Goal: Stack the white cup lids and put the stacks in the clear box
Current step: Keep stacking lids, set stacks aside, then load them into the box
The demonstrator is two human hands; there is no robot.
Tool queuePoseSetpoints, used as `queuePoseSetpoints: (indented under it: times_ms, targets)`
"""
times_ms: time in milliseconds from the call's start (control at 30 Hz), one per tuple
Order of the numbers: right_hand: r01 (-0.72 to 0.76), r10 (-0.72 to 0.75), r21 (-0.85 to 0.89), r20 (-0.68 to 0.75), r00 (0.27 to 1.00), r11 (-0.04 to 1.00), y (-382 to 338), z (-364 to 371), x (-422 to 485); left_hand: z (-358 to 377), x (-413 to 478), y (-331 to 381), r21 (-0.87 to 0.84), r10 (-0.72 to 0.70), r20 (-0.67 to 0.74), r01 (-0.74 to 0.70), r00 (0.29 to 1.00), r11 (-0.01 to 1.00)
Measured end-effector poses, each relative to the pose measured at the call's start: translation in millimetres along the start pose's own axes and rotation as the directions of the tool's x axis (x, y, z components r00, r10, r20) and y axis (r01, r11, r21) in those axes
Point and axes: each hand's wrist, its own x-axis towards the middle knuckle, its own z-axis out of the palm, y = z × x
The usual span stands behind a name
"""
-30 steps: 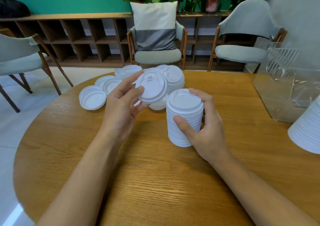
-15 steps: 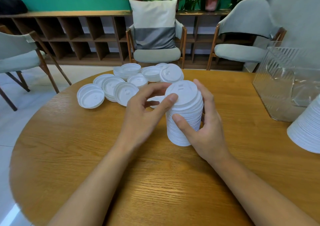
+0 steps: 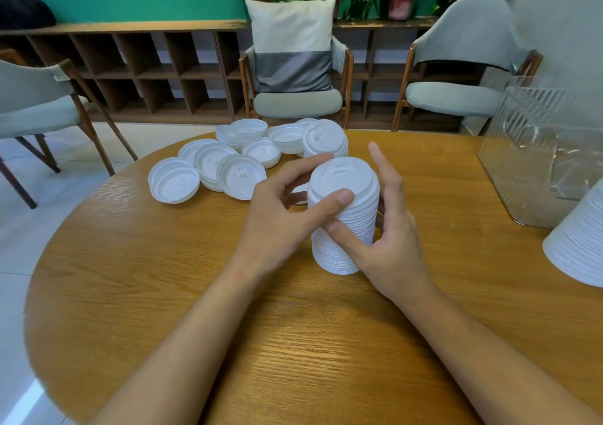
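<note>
At the middle of the round wooden table (image 3: 163, 277), my left hand (image 3: 277, 215) pinches the top of the tall stack of white cup lids (image 3: 329, 255), thumb on its rim. My right hand (image 3: 391, 238) braces its side, fingers straight. Loose lids (image 3: 238, 176) lie far left, the clear box (image 3: 538, 150) far right.

Free: your worktop (image 3: 293, 343) lies bare at 6 o'clock.
Blocked: loose lids (image 3: 241, 163) at 11; clear box (image 3: 538, 150) at 2.
</note>
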Motion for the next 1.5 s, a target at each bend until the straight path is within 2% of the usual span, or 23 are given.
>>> queuePoseSetpoints:
  times_ms: [433, 567, 667, 733, 767, 833, 900, 1000, 1267, 1433, 1500]
  targets:
    - [-0.041, 0.041, 0.001, 0.002, 0.999, 0.999, 6.3, 0.6, -2.5, 6.5, 1.0, -8.7, 0.226, 0.046, 0.020, -0.049, 0.999, 0.973]
    - [-0.027, 0.027, -0.041, -0.003, 1.000, 0.999, 5.6, -0.6, -1.7, -0.5, 3.3, -16.4, 0.127, 0.017, 0.077, -0.027, 0.997, 0.992]
    - [-0.015, 0.013, -0.060, -0.040, 0.999, 0.998, 6.4, -1.6, -0.5, -13.8, 8.2, -28.5, 0.190, 0.017, -0.039, -0.009, 0.999, 0.982]
    - [-0.013, 0.008, -0.073, -0.073, 0.997, 0.997, 6.8, -3.0, -0.4, -21.3, 11.6, -41.2, 0.398, 0.054, -0.143, 0.007, 0.988, 0.917]
    - [-0.013, 0.007, -0.077, -0.083, 0.997, 0.997, 6.8, -3.6, -0.3, -23.5, 13.2, -47.6, 0.521, 0.072, -0.137, 0.010, 0.988, 0.854]
    - [-0.012, 0.005, -0.083, -0.082, 0.997, 0.997, 6.5, -4.1, -0.2, -24.4, 16.3, -60.8, 0.705, 0.068, -0.021, -0.034, 0.997, 0.709]
    - [-0.013, 0.006, -0.092, -0.076, 0.997, 0.996, 6.3, -3.8, -0.2, -23.2, 18.5, -67.6, 0.787, 0.036, 0.048, -0.060, 0.998, 0.614]
    - [-0.022, 0.016, -0.092, -0.074, 0.997, 0.996, 6.1, -3.4, -0.3, -22.2, 21.6, -68.2, 0.829, 0.077, 0.057, -0.091, 0.995, 0.552]
    - [-0.031, 0.024, -0.092, -0.072, 0.997, 0.995, 4.7, -3.7, -0.7, -22.2, 21.5, -61.9, 0.755, 0.113, -0.021, -0.059, 0.993, 0.653]
    - [-0.035, 0.030, -0.081, -0.064, 0.998, 0.996, 3.1, -3.6, -0.3, -22.0, 17.1, -46.3, 0.591, 0.170, -0.177, -0.034, 0.969, 0.806]
    - [-0.038, 0.033, -0.071, -0.071, 0.997, 0.997, 3.8, -4.1, -0.3, -21.6, 15.6, -38.2, 0.482, 0.146, -0.270, 0.002, 0.952, 0.876]
